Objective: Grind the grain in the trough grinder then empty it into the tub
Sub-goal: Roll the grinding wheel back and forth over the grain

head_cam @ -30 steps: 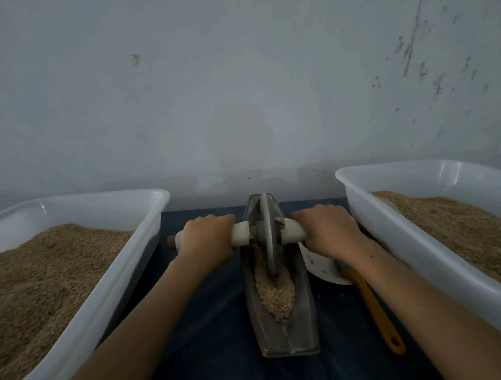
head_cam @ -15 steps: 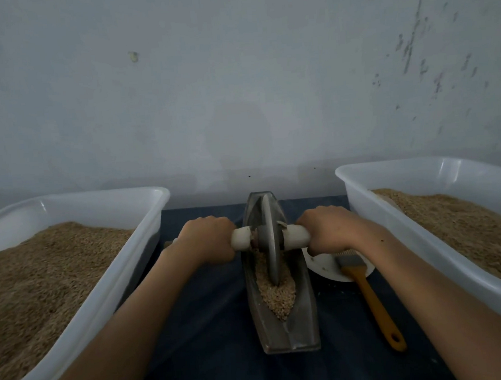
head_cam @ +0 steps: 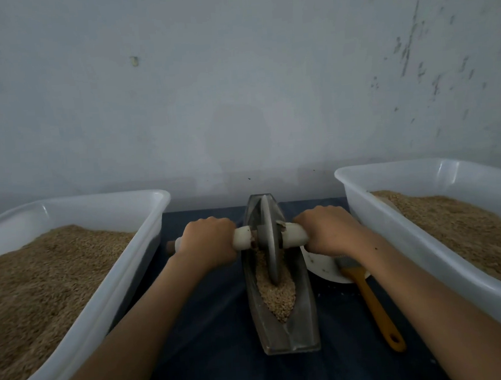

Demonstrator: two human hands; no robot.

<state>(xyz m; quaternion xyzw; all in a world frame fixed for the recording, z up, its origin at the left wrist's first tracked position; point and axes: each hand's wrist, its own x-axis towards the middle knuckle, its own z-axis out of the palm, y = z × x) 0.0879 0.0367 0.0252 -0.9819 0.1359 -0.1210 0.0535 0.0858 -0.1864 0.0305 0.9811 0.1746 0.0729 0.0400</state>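
A boat-shaped metal trough grinder (head_cam: 305,331) lies lengthwise on the dark cloth between two tubs. Brown grain (head_cam: 279,297) fills its groove. A metal grinding wheel (head_cam: 269,242) stands upright in the groove on a white axle handle (head_cam: 294,234). My left hand (head_cam: 207,241) grips the left end of the handle. My right hand (head_cam: 330,231) grips the right end. The wheel sits in the far half of the trough. A white tub (head_cam: 145,227) of grain is on the left, another white tub (head_cam: 394,224) of grain on the right.
A brush with a yellow handle (head_cam: 374,302) lies right of the trough, its head on a small white dish (head_cam: 319,263). A dark blue cloth (head_cam: 212,341) covers the table. A pale wall stands close behind.
Both hands and the wheel rolled slightly away along the trough and back a little; the grain pile stays in the groove. The view shifted a bit.
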